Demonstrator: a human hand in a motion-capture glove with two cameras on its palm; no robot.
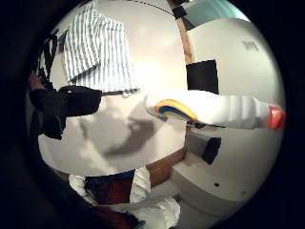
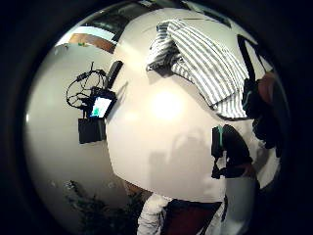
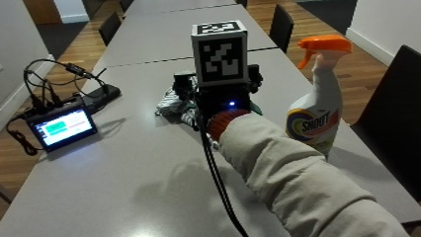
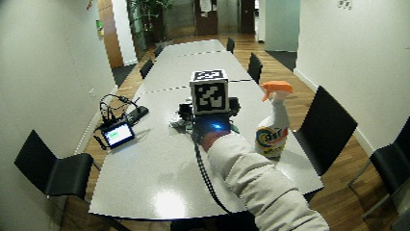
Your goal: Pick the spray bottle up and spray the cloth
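A person's gloved right hand (image 3: 220, 106) hovers above a long grey table (image 3: 131, 163) in a meeting room, reaching out over a crumpled striped cloth (image 2: 205, 61) that lies on the tabletop just beyond it. The spray bottle (image 3: 315, 101) stands upright on the table to the hand's right, near the table's edge, apart from both hand and cloth and not yet touched. Whether the fingers are straight or curled cannot be told here; nothing appears to be held. The bottle, white plastic with an orange trigger head (image 3: 323, 48), will probably handle as a rigid, smooth and fairly light thing, top-heavy enough to tip if knocked; the narrow neck just under the trigger looks the natural place to take hold, leaving a finger free for the lever. The cloth is soft and limp. The tabletop is smooth and glossy, with a small screen (image 3: 63, 127) and cables (image 3: 49, 81) at its far side; black chairs (image 4: 330, 127) line the table on a wooden floor.
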